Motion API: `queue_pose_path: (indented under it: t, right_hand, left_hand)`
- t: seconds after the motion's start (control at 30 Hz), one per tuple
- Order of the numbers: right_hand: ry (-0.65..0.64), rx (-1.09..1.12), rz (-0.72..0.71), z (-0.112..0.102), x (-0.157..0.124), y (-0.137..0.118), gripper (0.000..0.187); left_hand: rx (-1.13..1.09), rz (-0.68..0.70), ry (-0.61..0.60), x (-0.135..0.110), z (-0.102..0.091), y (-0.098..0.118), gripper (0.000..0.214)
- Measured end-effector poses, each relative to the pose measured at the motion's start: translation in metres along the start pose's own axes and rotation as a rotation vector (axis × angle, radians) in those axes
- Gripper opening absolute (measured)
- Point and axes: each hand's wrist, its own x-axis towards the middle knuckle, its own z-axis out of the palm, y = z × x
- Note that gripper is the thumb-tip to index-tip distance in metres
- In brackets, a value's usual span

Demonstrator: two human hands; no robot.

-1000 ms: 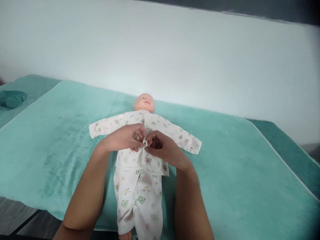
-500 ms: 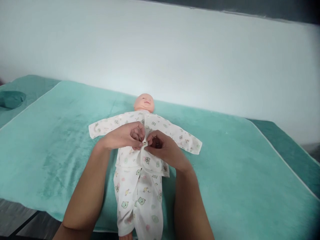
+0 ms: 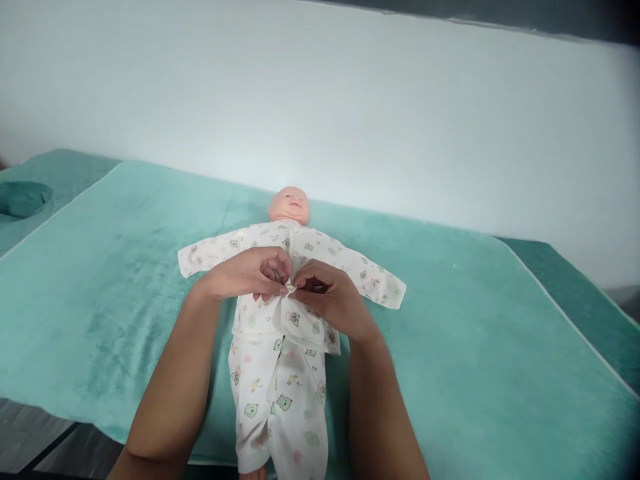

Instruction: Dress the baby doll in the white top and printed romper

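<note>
A baby doll lies on its back, head away from me, arms spread to both sides. It wears a white printed baby shirt and matching trousers. Over the middle of the chest, my left hand pinches the shirt's front edge from the left. My right hand grips the same edge from the right, thumb and fingertips closed on the fabric. A small fastening, seemingly a button, shows between my fingertips, partly hidden. Below my hands the lower shirt front hangs loose over the trousers.
A green plush cover spreads under the doll, with a white-edged border. Behind it stands a pale wall. A darker green bunched cloth is at the far left. Grey floor shows at the lower left.
My fingertips have drawn closer together on the shirt's edge, and the button is more covered. Both hands stay at the same spot on the chest.
</note>
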Motion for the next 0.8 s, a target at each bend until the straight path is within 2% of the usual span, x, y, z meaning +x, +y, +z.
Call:
queue_pose_path:
  t: [0.3,0.47,0.7,0.8]
  right_hand:
    - [0.042,0.044,-0.034,0.0018,0.0003,0.0011,0.018]
    - [0.023,0.012,-0.081,0.0016,0.0003,0.003,0.018]
    - [-0.015,0.059,0.055,0.0016,-0.0006,0.0028,0.017]
    - [-0.018,0.068,0.037,0.0005,-0.0002,0.0032,0.019]
  left_hand:
    - [0.009,-0.019,-0.031,-0.0001,-0.0013,-0.0011,0.023]
    - [0.024,-0.009,-0.047,0.0018,-0.001,-0.0038,0.019]
    - [0.058,0.019,-0.096,0.0012,-0.0026,-0.0016,0.018]
    - [0.037,0.038,-0.121,0.0011,-0.0028,-0.0013,0.019]
